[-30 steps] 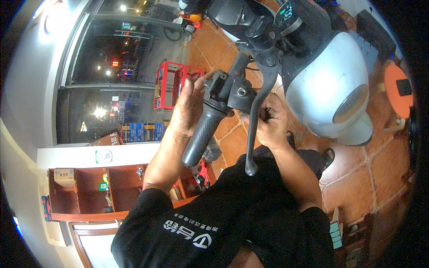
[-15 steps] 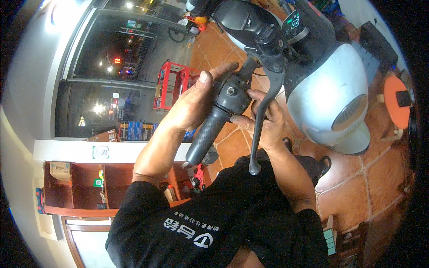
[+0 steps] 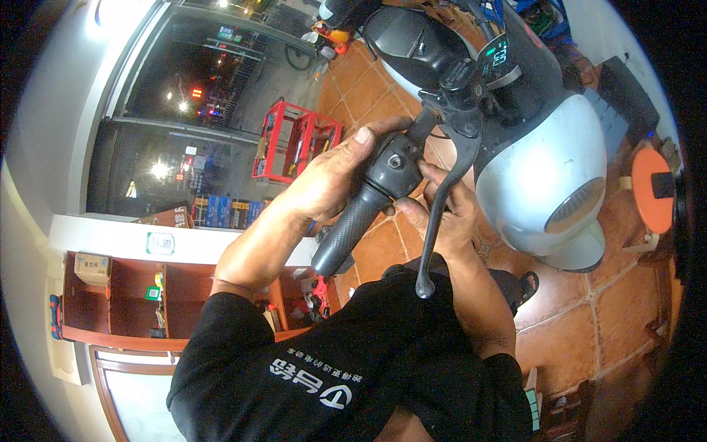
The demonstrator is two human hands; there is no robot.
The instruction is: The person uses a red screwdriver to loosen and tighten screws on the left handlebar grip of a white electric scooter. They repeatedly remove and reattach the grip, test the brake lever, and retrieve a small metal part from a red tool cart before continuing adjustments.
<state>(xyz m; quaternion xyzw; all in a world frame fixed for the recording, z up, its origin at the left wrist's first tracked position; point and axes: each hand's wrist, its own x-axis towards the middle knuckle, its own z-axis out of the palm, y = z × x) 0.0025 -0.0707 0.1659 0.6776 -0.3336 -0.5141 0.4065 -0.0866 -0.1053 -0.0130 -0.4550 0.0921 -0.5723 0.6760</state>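
A black switch housing (image 3: pixel 394 163) with a round lock-like fitting sits on a scooter's handlebar, between my two hands. My left hand (image 3: pixel 333 175) is wrapped against its left side; the thumb lies along the top and the other fingers are largely hidden. From the right, my right hand (image 3: pixel 453 210) has thumb and fingers closed at the housing's edge, and part of it is behind the brake lever (image 3: pixel 436 228). Whether anything small is between those fingers is hidden. Below the housing, the textured black handlebar grip (image 3: pixel 346 237) slants down to the left, untouched by my right hand.
The scooter's pale silver body (image 3: pixel 541 173) and lit display (image 3: pixel 499 60) are to the right. A red tool cart (image 3: pixel 276 144) stands beyond my left arm, near the window. Wooden shelves (image 3: pixel 188 298) are at left, an orange round seat (image 3: pixel 652 191) at far right.
The view has shifted slightly, so the handlebar appears a little lower and farther right. Both hands stay at the switch housing; my right thumb has moved slightly.
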